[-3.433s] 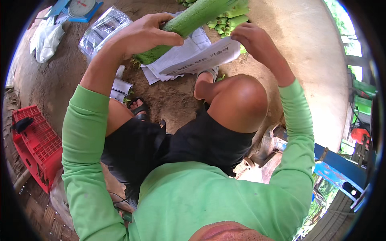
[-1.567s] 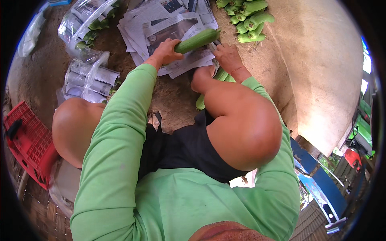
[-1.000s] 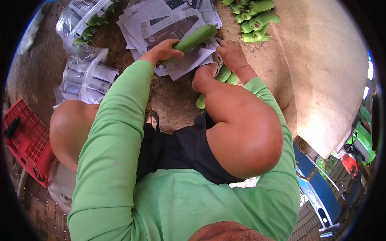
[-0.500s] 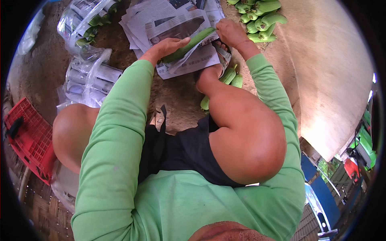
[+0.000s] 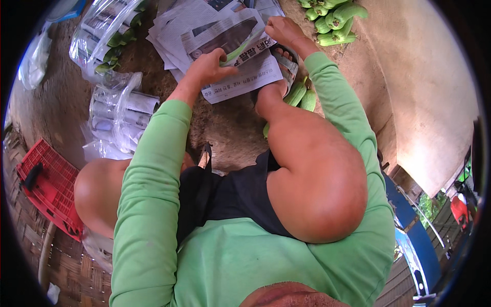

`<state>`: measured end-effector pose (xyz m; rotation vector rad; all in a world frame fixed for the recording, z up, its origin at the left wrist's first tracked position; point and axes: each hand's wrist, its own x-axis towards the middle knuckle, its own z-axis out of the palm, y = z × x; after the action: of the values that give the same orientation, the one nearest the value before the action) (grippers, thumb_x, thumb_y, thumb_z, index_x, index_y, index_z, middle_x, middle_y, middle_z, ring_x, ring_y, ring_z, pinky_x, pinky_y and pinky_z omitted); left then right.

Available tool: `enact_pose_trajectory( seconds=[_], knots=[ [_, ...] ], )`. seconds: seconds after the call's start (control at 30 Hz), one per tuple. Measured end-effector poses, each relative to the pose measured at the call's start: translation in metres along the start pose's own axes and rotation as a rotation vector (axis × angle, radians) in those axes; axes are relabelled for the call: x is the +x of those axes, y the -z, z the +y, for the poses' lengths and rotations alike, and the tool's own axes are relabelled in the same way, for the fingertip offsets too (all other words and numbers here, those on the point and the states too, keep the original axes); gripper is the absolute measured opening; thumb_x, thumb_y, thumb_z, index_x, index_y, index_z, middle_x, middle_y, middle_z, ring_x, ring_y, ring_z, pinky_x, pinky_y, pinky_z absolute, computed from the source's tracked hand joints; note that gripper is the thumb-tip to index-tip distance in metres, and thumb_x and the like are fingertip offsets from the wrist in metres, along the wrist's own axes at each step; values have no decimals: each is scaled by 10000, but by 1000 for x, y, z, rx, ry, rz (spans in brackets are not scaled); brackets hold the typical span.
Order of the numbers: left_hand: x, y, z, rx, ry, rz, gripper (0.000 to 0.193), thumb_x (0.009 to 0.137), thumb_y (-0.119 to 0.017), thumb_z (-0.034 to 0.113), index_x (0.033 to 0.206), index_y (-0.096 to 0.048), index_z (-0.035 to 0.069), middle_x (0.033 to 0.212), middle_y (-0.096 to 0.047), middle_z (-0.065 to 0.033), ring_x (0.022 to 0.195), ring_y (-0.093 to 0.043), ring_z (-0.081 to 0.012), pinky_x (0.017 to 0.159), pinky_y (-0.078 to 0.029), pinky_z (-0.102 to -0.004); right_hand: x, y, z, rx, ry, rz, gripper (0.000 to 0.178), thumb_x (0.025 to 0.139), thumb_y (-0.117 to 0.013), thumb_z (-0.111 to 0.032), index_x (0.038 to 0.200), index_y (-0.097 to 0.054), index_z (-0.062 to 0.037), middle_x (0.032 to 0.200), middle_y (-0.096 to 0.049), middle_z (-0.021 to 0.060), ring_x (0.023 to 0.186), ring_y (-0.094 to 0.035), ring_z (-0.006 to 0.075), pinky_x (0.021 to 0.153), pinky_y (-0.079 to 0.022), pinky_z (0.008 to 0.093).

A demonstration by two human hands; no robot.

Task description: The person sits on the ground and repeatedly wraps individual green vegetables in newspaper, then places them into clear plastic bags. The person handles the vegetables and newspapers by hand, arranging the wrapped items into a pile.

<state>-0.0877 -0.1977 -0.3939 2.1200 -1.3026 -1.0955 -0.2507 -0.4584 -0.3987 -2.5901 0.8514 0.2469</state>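
Observation:
A green luffa gourd [image 5: 242, 48] lies on a sheet of newspaper [image 5: 220, 35], largely covered by the paper, with a narrow strip of it showing. My left hand [image 5: 208, 69] is curled round its near end, thumb pointing right over the folded paper. At the far end, my right hand [image 5: 284, 30] has its fingers closed on the sheet's edge; the gourd's tip is hidden there. Below them lies a stack of newspaper [image 5: 163, 38]. My sandalled foot [image 5: 286, 64] is just right of the paper, with loose gourds [image 5: 308, 99] beside it.
More luffa gourds [image 5: 335, 23] are piled at the far right. On the left lie clear plastic bags [image 5: 105, 43] of newspaper-wrapped gourds and another wrapped bundle [image 5: 125, 110]. A red plastic crate [image 5: 53, 187] is at the lower left. My bent knee [image 5: 327, 194] rises between my arms.
The newspaper has been folded over the gourd, which was largely bare before. My left hand has turned, its fingers now curled in. My right hand has moved slightly left and up.

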Motion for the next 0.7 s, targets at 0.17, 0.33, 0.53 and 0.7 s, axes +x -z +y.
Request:
enact_pose_trajectory(
  seconds=[0.17, 0.33, 0.53, 0.7],
  knots=[
    [1, -8, -23, -173, 115, 136, 391, 931, -744, 373, 1098, -740, 19, 1004, -753, -260, 991, -722, -440, 856, -553, -488, 1, 5, -4, -29, 3, 5, 289, 910, -604, -319, 1044, -724, -93, 1164, -736, 174, 1047, -690, 410, 881, -547, 515],
    [7, -13, -27, -148, 213, 247, 331, 929, -734, 301, 1083, -744, 8, 997, -770, -237, 984, -736, -419, 848, -564, -469, -7, 1, -29, -268, 502, 527, 175, 872, -666, -245, 996, -703, -127, 1147, -705, 99, 1086, -682, 313, 872, -540, 483],
    [16, -29, -36, 212, -132, 674, 432, 868, -715, 229, 1265, -672, 67, 1065, -753, -157, 1008, -719, -371, 921, -528, -492, -36, -60, -75, -403, 685, 254, 54, 908, -635, -198, 954, -654, -175, 926, -627, -3, 978, -653, 208, 876, -497, 466],
    [10, -45, -8, 448, -317, 312, 657, 830, -770, 280, 1422, -554, 92, 1169, -720, -151, 1096, -691, -325, 953, -470, -470, -38, -78, -60, -479, 605, 267, 64, 937, -606, -214, 965, -656, -185, 894, -606, -17, 930, -639, 193, 983, -462, 501]
  ],
)
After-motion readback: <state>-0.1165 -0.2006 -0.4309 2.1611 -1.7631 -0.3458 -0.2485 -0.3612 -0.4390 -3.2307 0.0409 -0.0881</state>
